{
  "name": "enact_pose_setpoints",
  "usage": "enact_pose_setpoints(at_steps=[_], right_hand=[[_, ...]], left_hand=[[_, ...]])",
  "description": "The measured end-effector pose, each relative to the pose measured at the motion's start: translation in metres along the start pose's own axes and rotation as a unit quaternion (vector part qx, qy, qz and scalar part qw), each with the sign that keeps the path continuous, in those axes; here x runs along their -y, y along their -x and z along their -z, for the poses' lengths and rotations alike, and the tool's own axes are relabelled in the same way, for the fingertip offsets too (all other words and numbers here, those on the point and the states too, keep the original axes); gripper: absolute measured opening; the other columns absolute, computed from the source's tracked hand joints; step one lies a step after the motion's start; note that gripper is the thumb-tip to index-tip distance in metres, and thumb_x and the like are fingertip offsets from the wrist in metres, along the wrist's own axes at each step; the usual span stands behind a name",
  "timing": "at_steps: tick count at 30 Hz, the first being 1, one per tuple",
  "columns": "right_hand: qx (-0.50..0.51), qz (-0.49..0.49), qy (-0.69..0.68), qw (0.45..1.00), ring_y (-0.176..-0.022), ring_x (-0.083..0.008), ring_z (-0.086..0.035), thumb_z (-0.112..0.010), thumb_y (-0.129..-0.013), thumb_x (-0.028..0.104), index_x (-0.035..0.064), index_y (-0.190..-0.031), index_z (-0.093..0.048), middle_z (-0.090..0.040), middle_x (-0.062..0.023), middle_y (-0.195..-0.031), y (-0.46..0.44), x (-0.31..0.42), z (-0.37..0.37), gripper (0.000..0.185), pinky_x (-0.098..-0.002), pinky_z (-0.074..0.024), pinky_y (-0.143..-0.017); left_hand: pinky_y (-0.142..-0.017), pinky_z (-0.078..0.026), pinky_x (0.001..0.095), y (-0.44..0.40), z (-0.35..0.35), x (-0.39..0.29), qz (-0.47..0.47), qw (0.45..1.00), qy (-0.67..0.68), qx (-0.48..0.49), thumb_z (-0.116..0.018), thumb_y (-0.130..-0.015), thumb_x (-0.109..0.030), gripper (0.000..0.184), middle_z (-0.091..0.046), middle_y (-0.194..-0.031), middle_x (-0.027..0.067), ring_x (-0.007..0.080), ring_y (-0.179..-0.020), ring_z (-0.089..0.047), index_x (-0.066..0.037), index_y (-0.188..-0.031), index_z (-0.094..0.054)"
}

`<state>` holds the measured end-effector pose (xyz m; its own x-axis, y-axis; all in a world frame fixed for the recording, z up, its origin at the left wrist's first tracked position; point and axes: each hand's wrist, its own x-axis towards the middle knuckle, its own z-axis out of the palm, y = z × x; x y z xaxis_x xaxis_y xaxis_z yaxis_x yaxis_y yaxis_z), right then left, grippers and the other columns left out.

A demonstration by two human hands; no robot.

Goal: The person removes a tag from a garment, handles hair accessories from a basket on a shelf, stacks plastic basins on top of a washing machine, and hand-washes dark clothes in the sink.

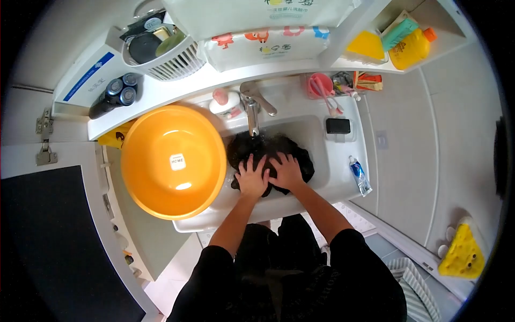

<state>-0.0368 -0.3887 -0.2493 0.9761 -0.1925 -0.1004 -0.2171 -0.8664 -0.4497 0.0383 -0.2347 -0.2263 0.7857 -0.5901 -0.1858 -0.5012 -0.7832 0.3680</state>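
Note:
A dark, wet-looking cloth (294,152) lies bunched in the white sink (318,134), below the chrome faucet (252,115). My left hand (252,177) rests on the cloth's left part, its fingers spread. Close beside it, my right hand (286,172) presses on the cloth with fingers apart, the thumbs nearly meeting. Neither hand wraps around the fabric. Part of the cloth is hidden under both palms. I cannot tell whether water is flowing from the spout.
An orange basin (206,177) sits over the sink's left side. Behind the faucet's left stands a pump bottle (225,104). On the right rim are a pink cup (316,86), a black soap bar (338,126) and a toothpaste tube (360,176). A shelf (214,86) overhangs the back.

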Motion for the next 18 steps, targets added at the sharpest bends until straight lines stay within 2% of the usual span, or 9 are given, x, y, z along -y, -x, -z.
enact_pose_setpoints(at_steps=[1, 2, 5, 8, 10, 12, 15, 16, 18], right_hand=[[-0.014, 0.002, 0.002, 1.000, -0.114, -0.0481, -0.053, -0.072, -0.075, 0.048, 0.0164, -0.126, -0.060, -0.052, -0.0213, -0.137, -0.004, -0.002, -0.004, 0.061, -0.0623, -0.0459, -0.090], [-0.028, 0.003, 0.003, 1.000, -0.109, -0.0465, -0.056, -0.073, -0.075, 0.049, 0.0167, -0.126, -0.060, -0.055, -0.0211, -0.132, -0.006, -0.005, -0.007, 0.062, -0.0600, -0.0484, -0.087], [-0.042, 0.021, 0.024, 0.999, -0.101, -0.0433, -0.060, -0.073, -0.074, 0.047, 0.0170, -0.125, -0.061, -0.058, -0.0200, -0.124, -0.015, -0.014, -0.013, 0.060, -0.0551, -0.0526, -0.077], [-0.043, 0.015, 0.010, 0.999, -0.094, -0.0413, -0.064, -0.073, -0.074, 0.044, 0.0164, -0.120, -0.064, -0.062, -0.0188, -0.116, -0.029, -0.027, -0.023, 0.053, -0.0521, -0.0545, -0.073], [-0.054, -0.014, -0.040, 0.998, -0.091, -0.0404, -0.065, -0.072, -0.075, 0.041, 0.0158, -0.115, -0.066, -0.065, -0.0190, -0.109, -0.039, -0.033, -0.027, 0.048, -0.0519, -0.0546, -0.073], [-0.055, -0.040, -0.087, 0.994, -0.086, -0.0401, -0.067, -0.067, -0.080, 0.035, 0.0150, -0.110, -0.069, -0.068, -0.0172, -0.097, -0.050, -0.036, -0.020, 0.035, -0.0514, -0.0547, -0.074], [-0.011, -0.042, -0.151, 0.988, -0.088, -0.0408, -0.067, -0.064, -0.085, 0.031, 0.0146, -0.110, -0.069, -0.069, -0.0154, -0.100, -0.058, -0.051, -0.010, 0.030, -0.0515, -0.0544, -0.076], [0.020, -0.059, -0.156, 0.986, -0.092, -0.0406, -0.066, -0.062, -0.087, 0.027, 0.0132, -0.113, -0.068, -0.068, -0.0146, -0.109, -0.053, -0.047, 0.002, 0.030, -0.0501, -0.0541, -0.081], [0.015, -0.030, -0.163, 0.986, -0.097, -0.0399, -0.065, -0.062, -0.087, 0.026, 0.0127, -0.117, -0.067, -0.066, -0.0166, -0.116, -0.031, -0.032, 0.025, 0.033, -0.0491, -0.0532, -0.086]], left_hand=[[-0.097, -0.038, 0.0699, -0.004, -0.005, 0.000, 0.008, 1.000, 0.002, -0.010, -0.056, -0.097, -0.042, 0.050, -0.043, -0.153, 0.0125, 0.0478, -0.133, -0.038, -0.035, -0.146, -0.051], [-0.091, -0.046, 0.0624, -0.008, -0.010, 0.001, -0.014, 0.996, -0.050, -0.079, -0.057, -0.097, -0.039, 0.039, -0.055, -0.134, 0.0104, 0.0432, -0.119, -0.048, -0.031, -0.135, -0.061], [-0.082, -0.051, 0.0556, -0.024, -0.014, 0.010, -0.013, 0.999, -0.013, -0.051, -0.058, -0.096, -0.038, 0.033, -0.058, -0.121, 0.0100, 0.0408, -0.111, -0.053, -0.029, -0.127, -0.065], [-0.073, -0.053, 0.0517, -0.040, -0.020, 0.013, -0.017, 0.996, -0.004, -0.084, -0.058, -0.097, -0.037, 0.025, -0.061, -0.108, 0.0109, 0.0404, -0.097, -0.058, -0.023, -0.114, -0.069], [-0.070, -0.055, 0.0492, -0.052, -0.027, 0.019, -0.030, 0.991, -0.005, -0.132, -0.057, -0.099, -0.036, 0.025, -0.065, -0.099, 0.0128, 0.0402, -0.088, -0.063, -0.017, -0.102, -0.073], [-0.070, -0.055, 0.0492, -0.060, -0.032, 0.025, 0.000, 0.995, 0.008, -0.103, -0.056, -0.100, -0.035, 0.027, -0.066, -0.099, 0.0139, 0.0398, -0.090, -0.064, -0.015, -0.102, -0.073], [-0.079, -0.055, 0.0497, -0.060, -0.027, 0.035, 0.035, 0.993, 0.077, -0.077, -0.056, -0.100, -0.038, 0.027, -0.067, -0.103, 0.0123, 0.0384, -0.098, -0.065, -0.018, -0.104, -0.074], [-0.083, -0.054, 0.0490, -0.055, -0.017, 0.035, 0.034, 0.992, 0.108, -0.063, -0.057, -0.099, -0.037, 0.027, -0.067, -0.108, 0.0132, 0.0386, -0.100, -0.064, -0.019, -0.107, -0.074], [-0.092, -0.052, 0.0494, -0.039, -0.001, 0.030, 0.015, 0.987, 0.152, -0.045, -0.060, -0.098, -0.039, 0.029, -0.061, -0.122, 0.0161, 0.0415, -0.111, -0.059, -0.021, -0.118, -0.071]])
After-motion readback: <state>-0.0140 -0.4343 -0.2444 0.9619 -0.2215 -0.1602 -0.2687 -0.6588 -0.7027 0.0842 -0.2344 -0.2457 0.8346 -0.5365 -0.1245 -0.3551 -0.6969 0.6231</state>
